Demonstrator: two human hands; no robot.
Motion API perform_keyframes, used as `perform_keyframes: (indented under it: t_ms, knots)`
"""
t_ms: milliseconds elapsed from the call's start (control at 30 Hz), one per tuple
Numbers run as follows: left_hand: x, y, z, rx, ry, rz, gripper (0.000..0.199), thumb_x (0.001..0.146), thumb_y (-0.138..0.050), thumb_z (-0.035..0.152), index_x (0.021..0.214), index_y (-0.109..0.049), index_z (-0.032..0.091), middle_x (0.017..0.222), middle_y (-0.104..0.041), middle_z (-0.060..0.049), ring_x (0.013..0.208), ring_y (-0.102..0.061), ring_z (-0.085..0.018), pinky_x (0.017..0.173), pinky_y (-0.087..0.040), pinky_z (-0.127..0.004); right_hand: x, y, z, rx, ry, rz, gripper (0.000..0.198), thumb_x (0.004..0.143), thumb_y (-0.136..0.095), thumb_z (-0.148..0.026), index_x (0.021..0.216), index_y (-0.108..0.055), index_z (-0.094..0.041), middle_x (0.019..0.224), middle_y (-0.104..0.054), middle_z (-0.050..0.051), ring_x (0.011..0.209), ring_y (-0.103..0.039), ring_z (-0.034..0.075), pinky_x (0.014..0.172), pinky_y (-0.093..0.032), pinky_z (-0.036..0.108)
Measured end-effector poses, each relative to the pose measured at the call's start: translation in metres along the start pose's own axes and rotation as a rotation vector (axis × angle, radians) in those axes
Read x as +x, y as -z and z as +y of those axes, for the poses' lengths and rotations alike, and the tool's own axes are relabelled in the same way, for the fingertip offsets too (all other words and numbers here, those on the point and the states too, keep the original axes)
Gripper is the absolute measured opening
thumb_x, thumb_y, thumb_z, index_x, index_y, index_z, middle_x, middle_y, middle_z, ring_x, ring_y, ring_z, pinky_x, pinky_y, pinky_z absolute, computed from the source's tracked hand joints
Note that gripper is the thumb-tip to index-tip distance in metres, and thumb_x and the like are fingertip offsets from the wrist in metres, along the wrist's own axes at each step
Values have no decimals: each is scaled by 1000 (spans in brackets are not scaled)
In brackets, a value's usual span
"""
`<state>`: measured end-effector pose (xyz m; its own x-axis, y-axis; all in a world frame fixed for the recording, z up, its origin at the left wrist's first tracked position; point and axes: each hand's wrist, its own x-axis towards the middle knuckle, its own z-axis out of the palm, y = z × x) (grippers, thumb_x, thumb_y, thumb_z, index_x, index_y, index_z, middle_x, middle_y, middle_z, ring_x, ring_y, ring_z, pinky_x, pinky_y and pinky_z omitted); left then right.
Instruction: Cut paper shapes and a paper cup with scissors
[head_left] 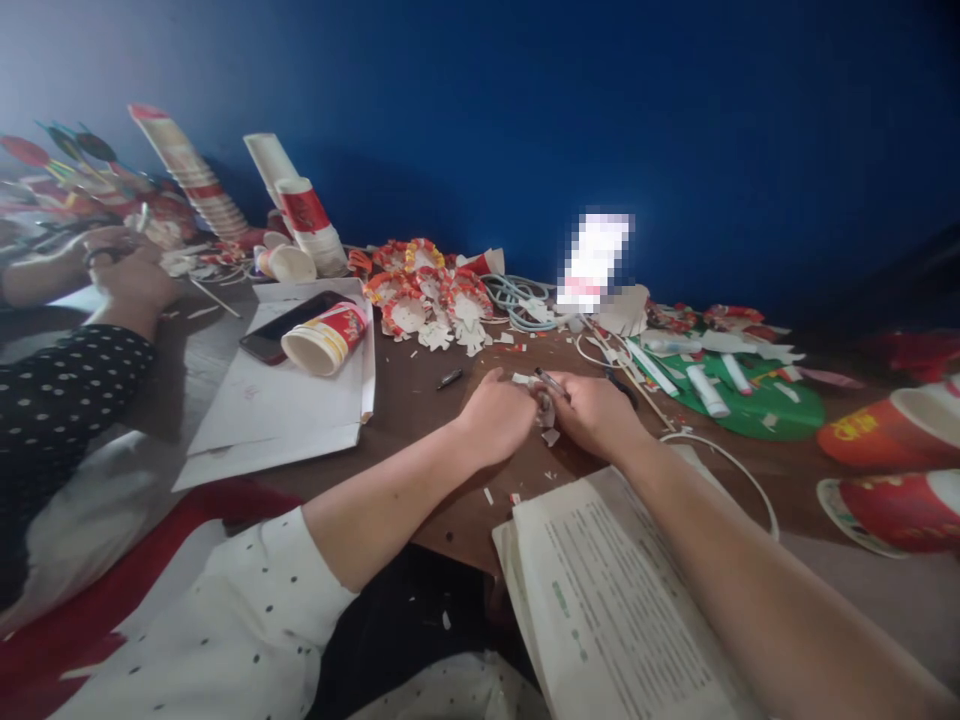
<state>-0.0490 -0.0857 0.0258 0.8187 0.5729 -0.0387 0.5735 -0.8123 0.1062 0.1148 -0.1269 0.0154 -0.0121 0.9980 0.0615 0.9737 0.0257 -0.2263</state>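
Observation:
My left hand (504, 418) is closed at the middle of the table, its fingers on a small white paper piece (546, 408) that is partly hidden between my hands. Close beside it, my right hand (600, 412) grips a slim dark pen (551, 382), angled over the paper piece. A black pen cap (450, 379) lies on the table to the left of my hands. Small paper scraps (550, 438) are scattered around them. Beneath my right forearm lies a printed booklet (600, 570).
Cut red-and-white paper pieces (427, 290) heap behind my hands, near a lit phone (596, 265). White sheets (277, 400) carry a dark phone (274, 335) and a paper cup (326, 340). A green disc (780, 405) with markers lies right. Leftward, another person's hands (131, 270) work.

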Motion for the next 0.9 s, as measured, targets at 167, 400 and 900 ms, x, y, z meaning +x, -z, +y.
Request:
perform_keyframes:
  t_ms: [167, 400, 900]
  knots:
    - [-7, 1, -30, -206, 170, 231, 41, 81, -44, 5, 105, -73, 21, 110, -74, -5, 108, -66, -18, 112, -37, -38, -1, 2, -10, -132, -42, -19, 40, 93, -46, -45, 126, -65, -34, 102, -76, 8, 93, -70, 30, 71, -48, 34]
    - [-9, 0, -51, -215, 333, 515, 49, 80, -43, 3, 118, -70, 20, 124, -68, -3, 119, -60, -18, 106, -46, -36, 3, 1, -11, -151, -85, -36, 51, 86, -55, -55, 132, -61, -32, 104, -75, 10, 90, -70, 32, 70, -49, 38]
    - [10, -20, -19, -130, -45, 266, 32, 83, -48, 10, 105, -71, 12, 103, -71, -12, 103, -63, -22, 93, -50, -34, 5, 4, -8, -88, -114, -31, 67, 84, -57, -49, 144, -46, -22, 109, -73, 14, 98, -68, 33, 73, -48, 36]
